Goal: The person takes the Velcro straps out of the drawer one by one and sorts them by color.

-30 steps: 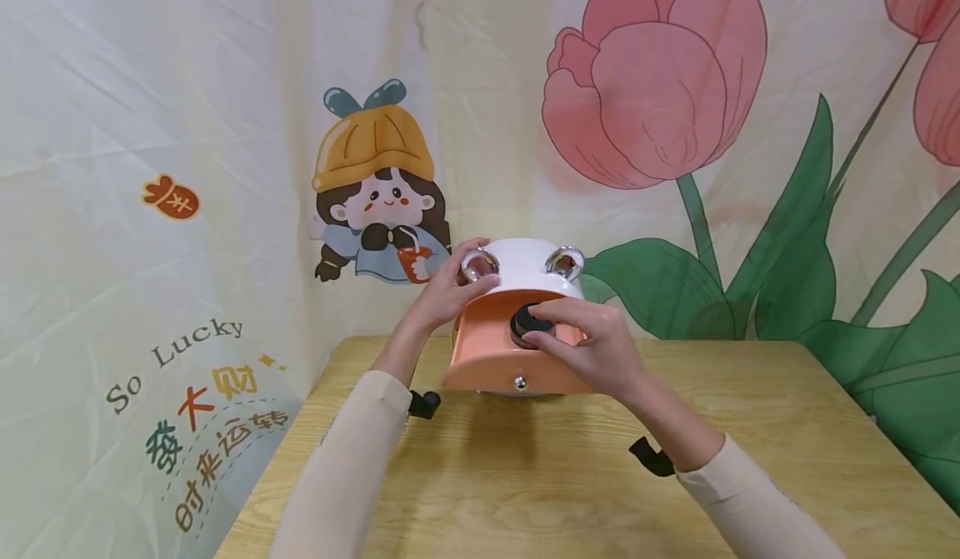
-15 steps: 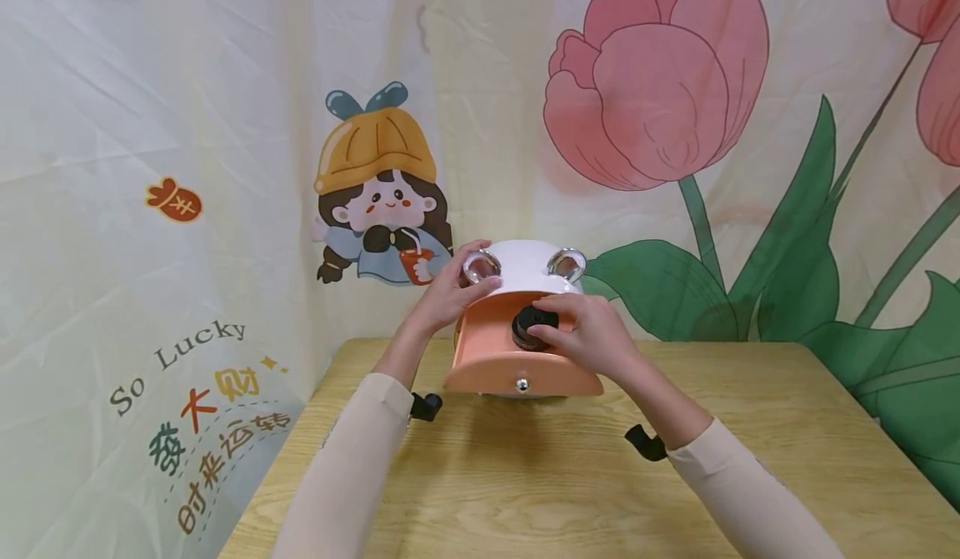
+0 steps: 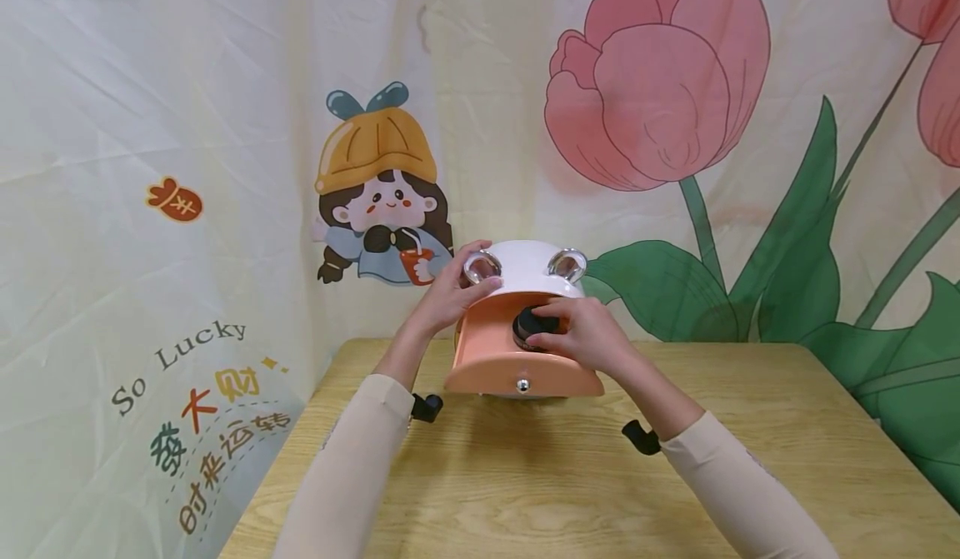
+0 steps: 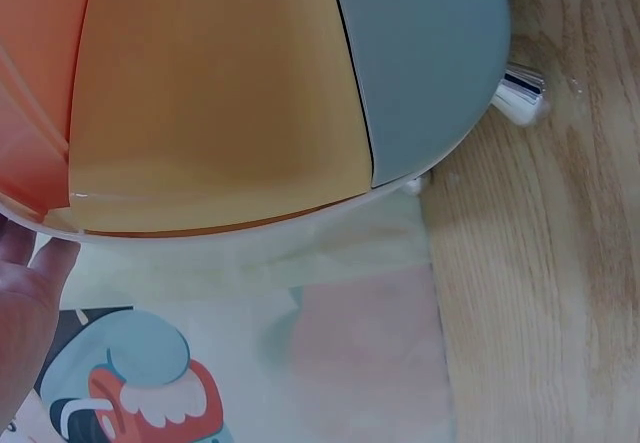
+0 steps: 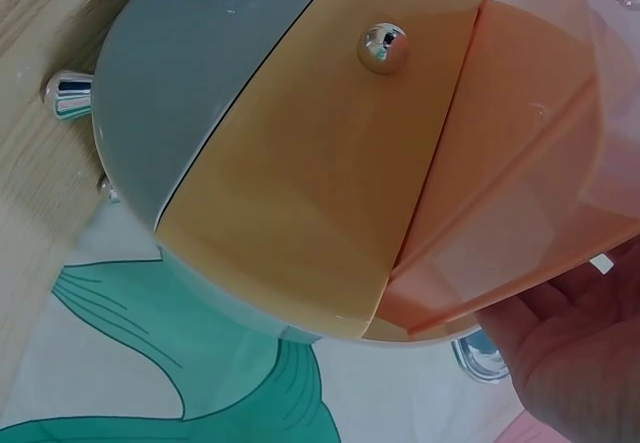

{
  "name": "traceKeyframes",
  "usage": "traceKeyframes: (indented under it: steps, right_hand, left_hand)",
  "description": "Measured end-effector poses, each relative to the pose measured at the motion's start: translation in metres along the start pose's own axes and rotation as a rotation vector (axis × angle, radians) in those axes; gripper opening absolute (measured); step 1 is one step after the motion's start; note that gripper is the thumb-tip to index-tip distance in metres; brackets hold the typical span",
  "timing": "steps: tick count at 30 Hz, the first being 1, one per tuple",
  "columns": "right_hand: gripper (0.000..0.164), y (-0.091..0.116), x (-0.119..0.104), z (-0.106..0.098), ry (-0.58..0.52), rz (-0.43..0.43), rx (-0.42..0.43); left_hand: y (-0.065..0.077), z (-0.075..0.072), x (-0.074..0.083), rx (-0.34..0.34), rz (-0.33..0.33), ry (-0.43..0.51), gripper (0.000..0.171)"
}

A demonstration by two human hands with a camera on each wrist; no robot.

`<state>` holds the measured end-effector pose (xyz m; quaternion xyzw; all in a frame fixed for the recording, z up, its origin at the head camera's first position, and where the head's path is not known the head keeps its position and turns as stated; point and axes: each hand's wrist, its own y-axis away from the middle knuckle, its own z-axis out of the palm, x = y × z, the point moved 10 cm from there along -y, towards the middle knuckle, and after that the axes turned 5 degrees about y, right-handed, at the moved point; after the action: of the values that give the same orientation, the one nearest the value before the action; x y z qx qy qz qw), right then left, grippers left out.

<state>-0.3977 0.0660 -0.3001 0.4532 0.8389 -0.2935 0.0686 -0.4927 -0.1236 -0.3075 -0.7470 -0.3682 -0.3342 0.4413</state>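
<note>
A rounded storage box with a white top [image 3: 525, 263] and two silver rings stands on the table. Its orange drawer [image 3: 483, 330] is pulled out, with a silver knob on the front. Inside lies a black round object [image 3: 529, 326] with a ribbed-looking side; its kind is unclear. My right hand [image 3: 592, 334] reaches over the drawer and pinches it between thumb and fingers. With my left hand [image 3: 453, 288] I grip the box's upper left side, thumb by the left ring [image 3: 482, 267]. Below the orange drawer, the yellow drawer [image 5: 300, 153] and blue-grey drawer [image 5: 190, 83] are closed.
The box stands near the back of the wooden table [image 3: 510, 476], close to a printed cloth backdrop [image 3: 247, 126]. Black wrist mounts [image 3: 427, 407] stick out below both forearms. Short silver feet [image 5: 70, 95] hold up the box.
My right hand has shifted slightly left, its forearm moving inward, while its fingers stay at the black object. My left hand, the box and the open drawer stay in place.
</note>
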Motion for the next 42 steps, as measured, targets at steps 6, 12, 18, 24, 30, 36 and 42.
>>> traceKeyframes:
  steps: [6,12,18,24,30,36,42]
  right_hand:
    - [0.044,0.0,0.0,0.0,-0.03,0.003,0.004]
    - [0.042,0.001,-0.002,-0.003,-0.056,-0.027,0.022]
    - [0.041,0.004,-0.007,-0.012,-0.065,-0.053,0.074]
    - [0.041,0.008,-0.009,-0.026,-0.094,-0.048,0.14]
    - [0.041,0.013,-0.007,-0.044,-0.176,-0.066,0.24]
    - [0.042,0.018,-0.002,-0.06,-0.185,-0.114,0.369]
    - [0.041,0.023,0.011,-0.067,-0.186,-0.111,0.442]
  left_hand:
    - [0.003,0.003,0.012,-0.003,-0.01,0.011,0.069]
    - [0.003,0.003,0.009,-0.005,0.011,0.032,0.068]
    - [0.009,0.004,0.024,-0.012,-0.008,0.033,0.067]
    - [0.01,0.004,0.025,-0.011,-0.02,0.027,0.067]
    - [0.007,0.005,0.023,-0.013,-0.023,0.04,0.067]
    - [0.0,0.003,0.006,-0.006,-0.01,0.03,0.069]
    - [-0.001,0.0,-0.002,0.001,-0.011,0.035,0.07]
